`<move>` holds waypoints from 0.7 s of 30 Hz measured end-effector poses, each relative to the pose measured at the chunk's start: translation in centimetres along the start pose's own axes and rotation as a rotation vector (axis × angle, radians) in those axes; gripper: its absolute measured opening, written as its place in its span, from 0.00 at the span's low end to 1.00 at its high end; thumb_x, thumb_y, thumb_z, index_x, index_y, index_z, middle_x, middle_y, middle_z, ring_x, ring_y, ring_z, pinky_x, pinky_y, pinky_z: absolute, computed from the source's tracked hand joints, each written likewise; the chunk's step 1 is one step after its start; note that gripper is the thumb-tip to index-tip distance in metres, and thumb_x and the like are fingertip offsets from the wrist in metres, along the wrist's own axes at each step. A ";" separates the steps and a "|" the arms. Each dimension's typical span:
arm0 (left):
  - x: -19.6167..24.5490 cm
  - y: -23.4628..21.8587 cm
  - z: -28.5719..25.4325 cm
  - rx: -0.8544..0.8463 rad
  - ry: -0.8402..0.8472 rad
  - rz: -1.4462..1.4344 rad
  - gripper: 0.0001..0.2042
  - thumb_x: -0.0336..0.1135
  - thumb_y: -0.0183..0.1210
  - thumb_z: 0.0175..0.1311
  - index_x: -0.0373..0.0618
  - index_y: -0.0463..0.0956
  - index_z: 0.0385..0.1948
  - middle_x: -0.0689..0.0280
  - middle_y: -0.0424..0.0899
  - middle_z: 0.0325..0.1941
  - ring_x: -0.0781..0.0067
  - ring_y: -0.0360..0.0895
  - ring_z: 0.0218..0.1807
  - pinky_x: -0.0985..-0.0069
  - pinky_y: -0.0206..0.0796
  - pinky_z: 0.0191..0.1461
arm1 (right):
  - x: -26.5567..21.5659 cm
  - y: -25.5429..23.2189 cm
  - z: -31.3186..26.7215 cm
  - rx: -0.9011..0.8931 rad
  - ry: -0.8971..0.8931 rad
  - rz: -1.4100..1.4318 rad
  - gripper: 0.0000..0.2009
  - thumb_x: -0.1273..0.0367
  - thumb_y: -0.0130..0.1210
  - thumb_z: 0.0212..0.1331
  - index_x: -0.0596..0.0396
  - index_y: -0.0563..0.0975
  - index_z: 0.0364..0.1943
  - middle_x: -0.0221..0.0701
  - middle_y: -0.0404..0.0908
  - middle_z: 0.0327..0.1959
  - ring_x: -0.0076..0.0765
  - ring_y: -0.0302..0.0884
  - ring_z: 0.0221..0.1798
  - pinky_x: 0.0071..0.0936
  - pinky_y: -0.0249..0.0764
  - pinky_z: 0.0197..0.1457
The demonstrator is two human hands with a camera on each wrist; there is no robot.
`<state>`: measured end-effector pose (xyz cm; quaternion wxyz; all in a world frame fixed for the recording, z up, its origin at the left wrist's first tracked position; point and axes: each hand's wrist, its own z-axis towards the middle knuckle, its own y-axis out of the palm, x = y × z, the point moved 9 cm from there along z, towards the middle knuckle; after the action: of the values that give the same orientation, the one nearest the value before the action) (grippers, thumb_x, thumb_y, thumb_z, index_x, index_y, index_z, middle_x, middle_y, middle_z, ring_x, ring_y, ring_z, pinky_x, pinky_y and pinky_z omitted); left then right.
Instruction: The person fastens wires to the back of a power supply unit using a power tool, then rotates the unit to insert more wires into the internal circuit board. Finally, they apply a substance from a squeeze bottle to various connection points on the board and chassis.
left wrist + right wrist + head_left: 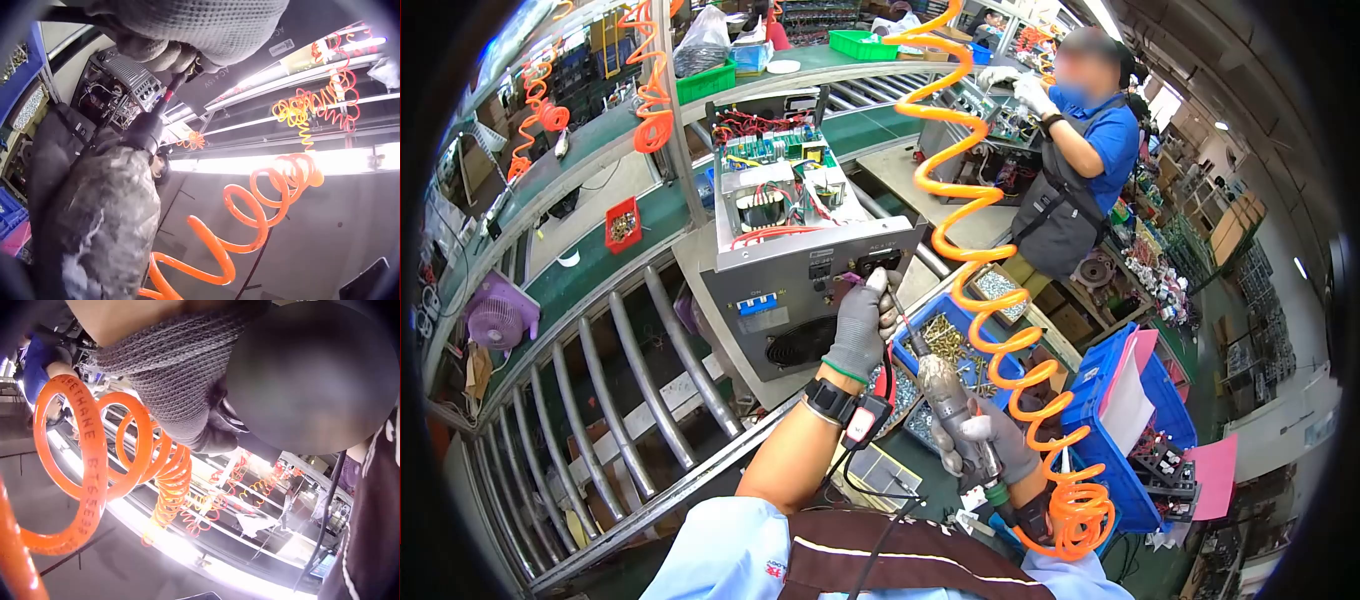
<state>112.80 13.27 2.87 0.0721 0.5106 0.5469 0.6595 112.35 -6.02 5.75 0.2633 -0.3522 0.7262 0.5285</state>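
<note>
My right hand, in a grey glove, grips a pneumatic screwdriver whose worn body is wrapped in tape. Its bit runs up to the curled fingers of my gloved left hand, which pinch around the bit's tip. What else those fingers hold is hidden. Both meet close to the dark panel of a power unit, by its upper right part. Behind the panel, the open unit shows circuit boards and wires. In the right wrist view, a dark round shape covers much of what the right hand holds.
An orange coiled hose hangs in front and loops down by the right arm. Blue bins of screws stand right of the unit. Metal rollers lie to the left. Another person works across the line.
</note>
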 end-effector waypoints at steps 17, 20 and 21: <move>1.0 -1.0 -1.2 0.032 0.004 -0.023 0.11 0.40 0.51 0.66 0.42 0.74 0.39 0.72 0.72 0.28 0.87 0.65 0.21 0.89 0.52 0.16 | 0.0 0.9 2.9 0.011 -0.047 -0.010 0.30 0.68 0.55 0.44 0.52 0.62 0.57 0.35 0.73 0.27 0.32 0.76 0.20 0.26 0.75 0.21; 0.1 -1.4 -0.5 0.020 -0.049 -0.067 0.10 0.41 0.53 0.66 0.43 0.73 0.36 0.73 0.68 0.25 0.88 0.61 0.20 0.90 0.49 0.16 | 0.3 0.9 3.1 0.024 -0.089 0.004 0.31 0.69 0.54 0.45 0.52 0.60 0.58 0.36 0.73 0.27 0.32 0.76 0.20 0.27 0.75 0.21; 0.2 -1.3 -0.5 0.019 -0.050 -0.066 0.10 0.41 0.53 0.66 0.43 0.73 0.36 0.73 0.68 0.25 0.88 0.61 0.20 0.90 0.49 0.16 | 0.4 0.9 3.1 0.024 -0.090 0.004 0.31 0.69 0.54 0.45 0.52 0.60 0.58 0.36 0.73 0.27 0.32 0.76 0.20 0.27 0.75 0.21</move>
<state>111.71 13.61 2.00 0.1028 0.5092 0.5677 0.6386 111.37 -2.97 5.03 0.2988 -0.3235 0.7207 0.5353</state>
